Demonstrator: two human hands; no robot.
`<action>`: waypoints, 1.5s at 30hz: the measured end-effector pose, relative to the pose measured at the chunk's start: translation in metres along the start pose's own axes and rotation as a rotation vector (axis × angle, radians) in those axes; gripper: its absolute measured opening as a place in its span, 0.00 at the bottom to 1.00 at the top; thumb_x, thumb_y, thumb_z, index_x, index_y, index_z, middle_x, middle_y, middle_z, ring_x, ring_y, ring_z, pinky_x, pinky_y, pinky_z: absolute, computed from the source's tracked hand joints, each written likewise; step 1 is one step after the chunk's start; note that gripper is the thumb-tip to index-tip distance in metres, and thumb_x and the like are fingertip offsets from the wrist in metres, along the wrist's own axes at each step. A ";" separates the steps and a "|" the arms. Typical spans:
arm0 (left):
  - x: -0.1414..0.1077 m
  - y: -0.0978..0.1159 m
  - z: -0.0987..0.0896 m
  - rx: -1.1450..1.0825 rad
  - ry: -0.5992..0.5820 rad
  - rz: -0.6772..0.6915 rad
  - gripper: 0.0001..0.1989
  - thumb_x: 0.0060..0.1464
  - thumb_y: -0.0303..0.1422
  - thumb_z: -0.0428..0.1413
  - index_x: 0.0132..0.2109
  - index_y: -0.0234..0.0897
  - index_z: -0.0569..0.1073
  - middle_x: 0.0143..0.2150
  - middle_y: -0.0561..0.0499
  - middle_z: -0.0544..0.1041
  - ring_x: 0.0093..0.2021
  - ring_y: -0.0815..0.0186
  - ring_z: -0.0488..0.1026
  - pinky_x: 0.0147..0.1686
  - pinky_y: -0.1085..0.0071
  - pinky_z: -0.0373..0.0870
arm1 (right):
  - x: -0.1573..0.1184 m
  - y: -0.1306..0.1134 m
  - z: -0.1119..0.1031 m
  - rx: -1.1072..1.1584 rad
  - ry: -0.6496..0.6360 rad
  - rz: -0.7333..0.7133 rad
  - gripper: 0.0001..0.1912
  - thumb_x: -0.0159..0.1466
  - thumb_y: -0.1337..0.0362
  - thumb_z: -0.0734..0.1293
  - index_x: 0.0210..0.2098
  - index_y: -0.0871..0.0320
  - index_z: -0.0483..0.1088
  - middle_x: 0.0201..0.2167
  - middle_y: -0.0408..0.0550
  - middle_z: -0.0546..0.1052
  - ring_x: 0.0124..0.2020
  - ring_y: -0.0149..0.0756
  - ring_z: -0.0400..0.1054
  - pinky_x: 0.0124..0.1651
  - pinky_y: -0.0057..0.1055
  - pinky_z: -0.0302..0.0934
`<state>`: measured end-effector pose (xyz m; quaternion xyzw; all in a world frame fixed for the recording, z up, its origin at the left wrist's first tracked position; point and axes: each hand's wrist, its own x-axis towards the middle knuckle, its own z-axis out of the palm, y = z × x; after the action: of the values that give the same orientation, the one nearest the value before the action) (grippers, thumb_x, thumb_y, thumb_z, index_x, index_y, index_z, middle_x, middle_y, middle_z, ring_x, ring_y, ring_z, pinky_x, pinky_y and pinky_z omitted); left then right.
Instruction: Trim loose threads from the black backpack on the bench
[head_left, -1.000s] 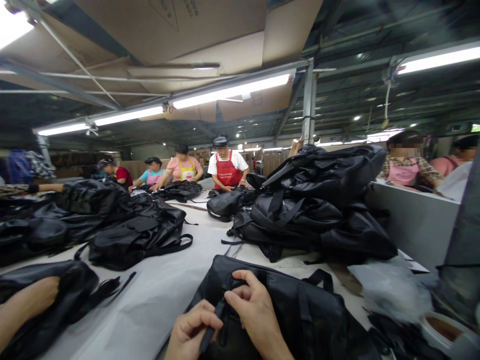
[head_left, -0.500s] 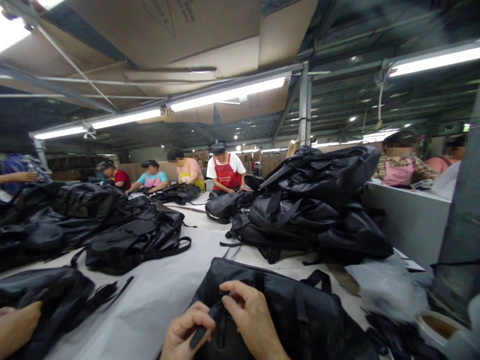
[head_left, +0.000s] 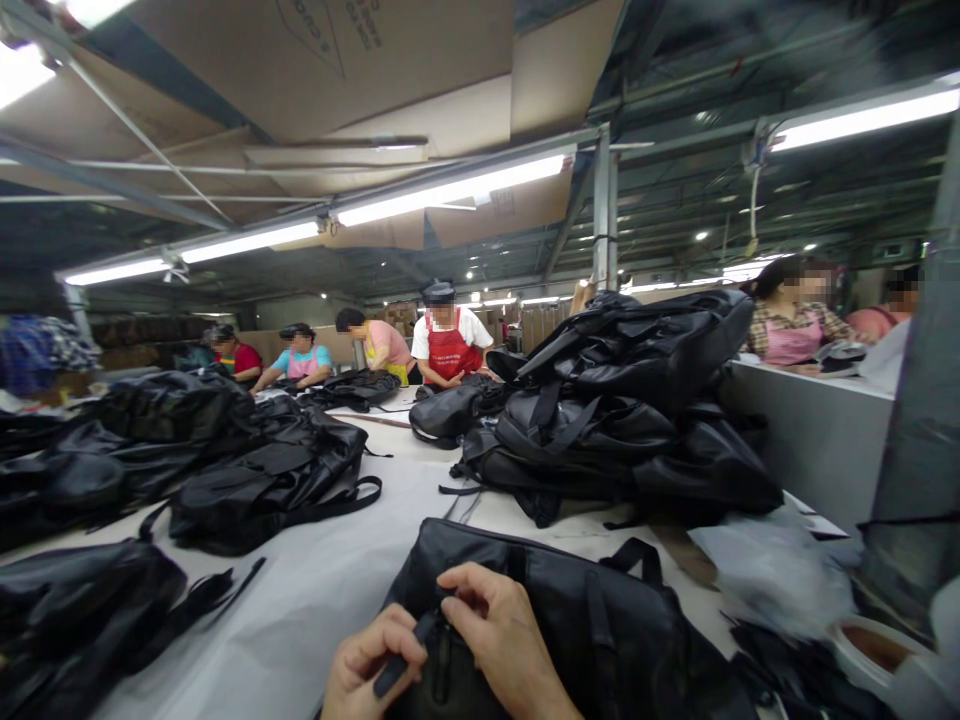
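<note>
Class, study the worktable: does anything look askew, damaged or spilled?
Nothing looks damaged or spilled. The stack of black bags is loosely heaped, straps trailing. Both hands work on the nearest black bag.

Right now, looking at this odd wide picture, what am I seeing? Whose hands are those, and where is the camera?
There is no machine here: the camera sits on a person's head, looking forward and down, so the two hands at the bottom are that person's own. The left hand grips a dark strap, and the right hand pinches at the top of a black backpack lying on the pale worktable. More black backpacks are heaped on the right and on the left. Other workers stand at the far end.
</note>
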<state>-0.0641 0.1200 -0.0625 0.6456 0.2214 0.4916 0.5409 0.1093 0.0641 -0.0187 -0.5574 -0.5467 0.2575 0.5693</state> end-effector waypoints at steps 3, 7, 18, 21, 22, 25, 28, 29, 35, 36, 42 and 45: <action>0.000 0.007 0.009 -0.013 0.072 -0.013 0.17 0.41 0.45 0.69 0.23 0.36 0.77 0.26 0.53 0.69 0.28 0.69 0.66 0.32 0.72 0.61 | 0.000 -0.002 0.000 -0.022 -0.001 -0.002 0.12 0.56 0.66 0.64 0.35 0.53 0.78 0.23 0.41 0.73 0.25 0.34 0.66 0.33 0.28 0.60; 0.000 0.017 0.024 -0.104 0.209 -0.097 0.17 0.38 0.44 0.71 0.28 0.37 0.79 0.27 0.52 0.75 0.27 0.70 0.68 0.31 0.74 0.63 | -0.001 -0.006 -0.001 -0.057 -0.005 -0.018 0.11 0.56 0.67 0.64 0.36 0.53 0.78 0.23 0.40 0.74 0.26 0.34 0.67 0.33 0.28 0.58; 0.018 -0.010 0.036 0.137 0.243 -0.246 0.30 0.39 0.60 0.61 0.30 0.36 0.67 0.16 0.62 0.60 0.13 0.77 0.52 0.12 0.80 0.46 | -0.003 -0.002 -0.002 -0.171 -0.045 -0.132 0.12 0.59 0.71 0.62 0.38 0.55 0.76 0.30 0.43 0.78 0.33 0.38 0.71 0.36 0.29 0.59; 0.021 -0.022 0.030 0.122 0.173 -0.348 0.33 0.36 0.64 0.60 0.32 0.37 0.67 0.16 0.61 0.62 0.10 0.77 0.51 0.10 0.79 0.42 | -0.003 -0.002 -0.004 -0.204 -0.105 -0.173 0.15 0.62 0.71 0.59 0.41 0.56 0.75 0.34 0.45 0.79 0.37 0.40 0.72 0.41 0.31 0.61; 0.022 -0.025 0.029 0.112 0.150 -0.356 0.33 0.35 0.63 0.60 0.31 0.37 0.67 0.16 0.61 0.62 0.10 0.77 0.51 0.10 0.79 0.42 | -0.003 -0.002 -0.006 -0.223 -0.113 -0.182 0.16 0.62 0.71 0.58 0.42 0.56 0.75 0.36 0.45 0.79 0.39 0.40 0.72 0.43 0.32 0.61; 0.023 -0.026 0.030 0.074 0.127 -0.346 0.32 0.35 0.62 0.62 0.28 0.35 0.69 0.16 0.60 0.60 0.12 0.78 0.50 0.12 0.78 0.42 | -0.003 -0.007 -0.009 -0.316 -0.124 -0.178 0.15 0.62 0.70 0.60 0.44 0.54 0.75 0.36 0.45 0.79 0.39 0.41 0.72 0.43 0.33 0.61; 0.022 -0.023 0.036 0.041 0.175 -0.318 0.30 0.35 0.60 0.63 0.26 0.35 0.70 0.15 0.62 0.56 0.13 0.78 0.46 0.14 0.77 0.41 | -0.005 -0.017 -0.011 -0.424 -0.054 -0.179 0.11 0.64 0.65 0.62 0.42 0.54 0.75 0.34 0.47 0.77 0.36 0.42 0.72 0.40 0.34 0.61; 0.021 -0.021 0.037 0.035 0.187 -0.301 0.29 0.36 0.59 0.64 0.26 0.35 0.70 0.15 0.62 0.55 0.14 0.78 0.45 0.14 0.77 0.41 | -0.005 -0.020 -0.011 -0.426 -0.008 -0.197 0.10 0.64 0.64 0.62 0.40 0.54 0.75 0.35 0.47 0.76 0.36 0.41 0.71 0.41 0.34 0.61; 0.021 -0.015 0.042 -0.011 0.140 -0.236 0.26 0.39 0.54 0.65 0.27 0.33 0.73 0.20 0.57 0.64 0.21 0.73 0.56 0.22 0.76 0.53 | -0.003 -0.021 -0.002 -0.006 0.014 -0.100 0.11 0.63 0.59 0.60 0.33 0.56 0.72 0.30 0.46 0.72 0.31 0.37 0.70 0.28 0.28 0.65; 0.022 -0.014 0.044 -0.070 0.125 -0.252 0.26 0.37 0.54 0.67 0.26 0.33 0.73 0.21 0.55 0.65 0.22 0.72 0.59 0.24 0.76 0.56 | -0.002 -0.019 0.000 0.053 -0.008 -0.039 0.13 0.62 0.56 0.60 0.33 0.57 0.71 0.27 0.45 0.71 0.28 0.36 0.69 0.25 0.27 0.64; 0.024 -0.017 0.053 -0.209 0.050 -0.201 0.26 0.39 0.53 0.67 0.27 0.32 0.74 0.23 0.53 0.69 0.25 0.71 0.63 0.28 0.76 0.61 | 0.002 -0.010 0.006 0.339 -0.009 0.184 0.20 0.53 0.48 0.66 0.31 0.60 0.65 0.16 0.38 0.67 0.17 0.27 0.60 0.20 0.22 0.56; 0.019 -0.023 0.053 -0.032 0.061 -0.139 0.26 0.48 0.55 0.60 0.30 0.33 0.74 0.24 0.54 0.68 0.20 0.74 0.59 0.20 0.78 0.55 | 0.001 -0.004 0.010 0.448 0.054 0.223 0.22 0.49 0.51 0.69 0.35 0.59 0.63 0.14 0.32 0.62 0.13 0.24 0.54 0.16 0.21 0.51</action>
<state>-0.0039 0.1172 -0.0720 0.6048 0.2740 0.4757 0.5769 0.0989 0.0675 -0.0167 -0.4809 -0.3957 0.4183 0.6612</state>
